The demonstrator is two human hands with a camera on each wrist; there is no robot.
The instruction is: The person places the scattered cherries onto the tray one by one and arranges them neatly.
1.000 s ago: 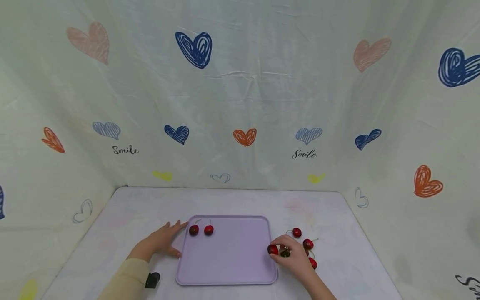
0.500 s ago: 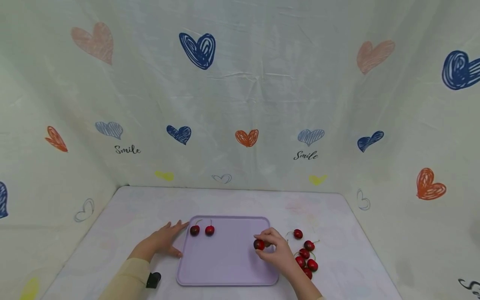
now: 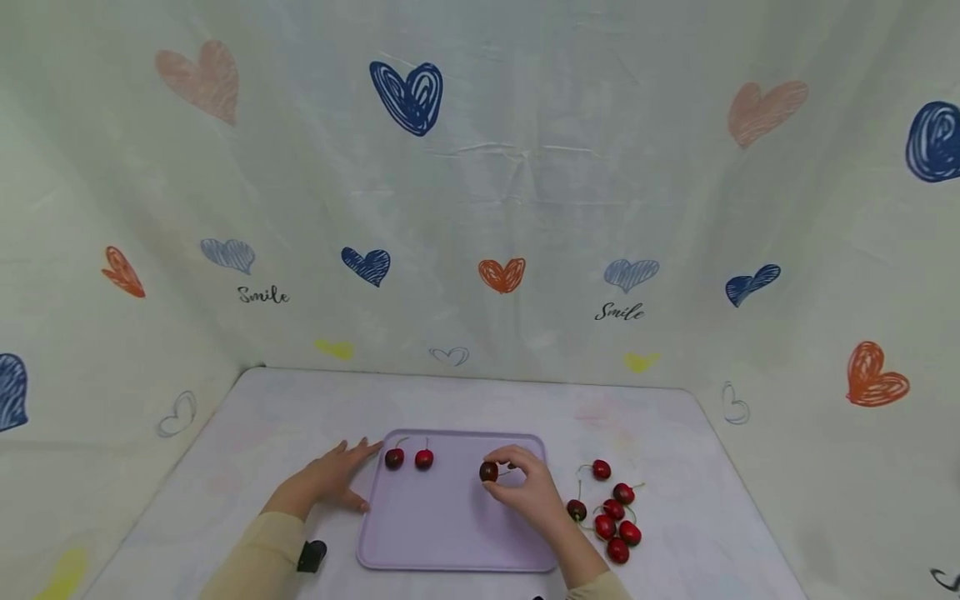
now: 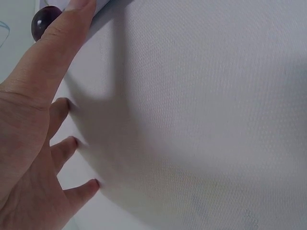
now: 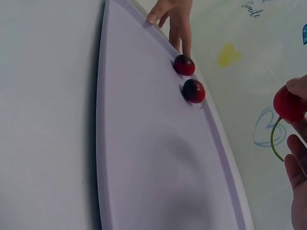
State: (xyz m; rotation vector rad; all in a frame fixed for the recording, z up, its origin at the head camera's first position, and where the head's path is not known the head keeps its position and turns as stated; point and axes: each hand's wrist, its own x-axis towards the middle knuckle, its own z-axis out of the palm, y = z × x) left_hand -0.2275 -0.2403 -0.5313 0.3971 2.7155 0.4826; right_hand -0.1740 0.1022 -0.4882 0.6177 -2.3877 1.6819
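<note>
My right hand (image 3: 527, 490) pinches a dark red cherry (image 3: 489, 472) between thumb and fingertips, held over the right half of a lilac tray (image 3: 450, 533). In the right wrist view the held cherry (image 5: 289, 104) shows its green stem curving down. Two cherries lie in the tray's far left corner: a darker one (image 3: 394, 458) and a brighter red one (image 3: 423, 459), stems toward the back rim. Spread fingers of my left hand (image 3: 327, 481) rest at the tray's left edge, the thumb on its rim. Seen from the left wrist, that hand's other fingertips touch the white tabletop.
Right of the tray, several loose cherries (image 3: 613, 509) with stems lie in a loose cluster on the white table (image 3: 480, 402). A small black object (image 3: 311, 556) sits by the left sleeve. A curtain (image 3: 465, 200) printed with hearts stands behind the table.
My right hand has carried the cherry leftward and slightly back, from the tray's right edge to over its inside. More of the loose cherries now show. The left hand stays at the tray.
</note>
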